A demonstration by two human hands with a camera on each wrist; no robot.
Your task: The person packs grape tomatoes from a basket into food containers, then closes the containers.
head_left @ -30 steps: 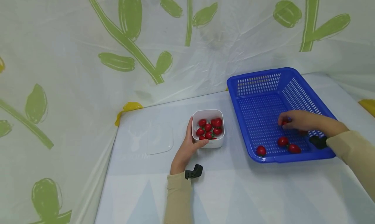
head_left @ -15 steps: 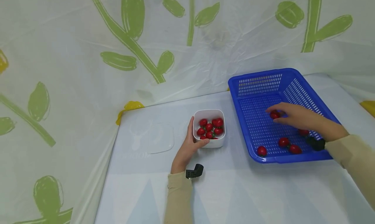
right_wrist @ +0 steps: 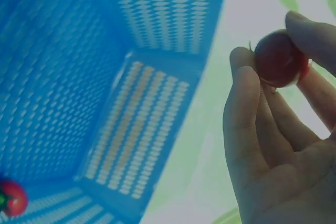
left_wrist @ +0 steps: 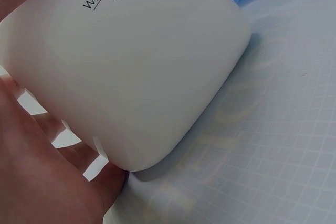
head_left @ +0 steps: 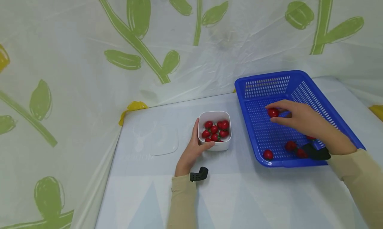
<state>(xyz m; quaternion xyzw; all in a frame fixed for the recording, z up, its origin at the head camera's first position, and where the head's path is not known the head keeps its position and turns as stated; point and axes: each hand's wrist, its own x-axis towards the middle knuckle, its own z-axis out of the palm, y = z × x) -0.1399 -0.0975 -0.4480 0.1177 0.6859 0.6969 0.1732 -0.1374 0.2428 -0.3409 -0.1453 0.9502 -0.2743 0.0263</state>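
Note:
My left hand [head_left: 191, 152] grips a white square tub [head_left: 216, 146] at its left and near sides, thumb over the near rim. Several cherry tomatoes [head_left: 214, 129] lie inside it. In the left wrist view the tub's wall [left_wrist: 131, 77] fills much of the picture, with fingers curled at its edge. My right hand [head_left: 305, 119] pinches one cherry tomato [head_left: 273, 112] between thumb and fingers, over the blue basket [head_left: 254, 136]. The right wrist view shows that cherry tomato [right_wrist: 280, 59] held at the fingertips. More cherry tomatoes [head_left: 268, 154] lie at the basket's near end, partly hidden by the right wrist.
A clear lid [head_left: 164, 141] lies flat on the white table cover [head_left: 239, 195], left of the tub. Behind the table hangs a white sheet [head_left: 74, 72] printed with green leaves. The basket's raised rim [head_left: 246, 124] stands between the right hand and the tub.
My right hand has lifted the cherry tomato from the basket floor and moved it up and left towards the tub. The left hand keeps its grip on the tub.

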